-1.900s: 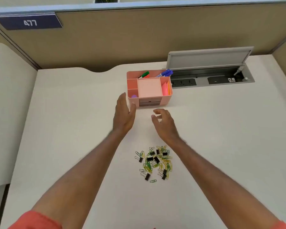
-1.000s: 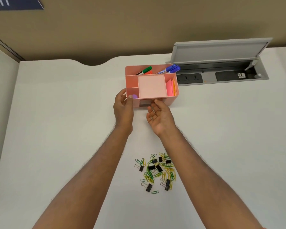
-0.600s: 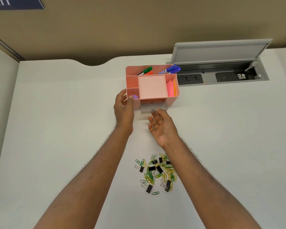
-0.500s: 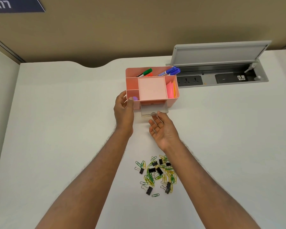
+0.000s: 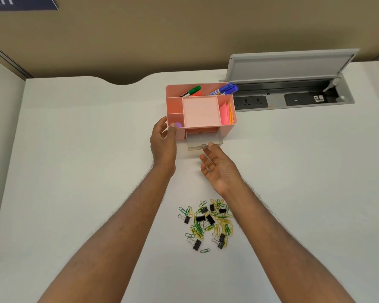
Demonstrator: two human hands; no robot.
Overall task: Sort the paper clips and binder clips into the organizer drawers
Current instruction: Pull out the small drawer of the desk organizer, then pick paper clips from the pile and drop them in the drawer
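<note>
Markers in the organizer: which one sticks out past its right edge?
The blue marker: its capped end overhangs the organizer toward the socket tray. The green marker lies wholly inside.

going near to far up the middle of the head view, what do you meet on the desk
Heap of green and yellow paper clips and black binder clips → right hand → clear plastic drawer pulled partly out → pink plastic organizer → green-capped marker

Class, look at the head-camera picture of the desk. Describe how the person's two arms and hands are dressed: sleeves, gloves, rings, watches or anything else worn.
Both forearms are bare as far as the picture shows; no sleeve shows in this view. The left hand and the right hand wear no gloves. No ring, watch or bracelet is visible on either hand or wrist. There are no markings, straps or cables on them.
</note>
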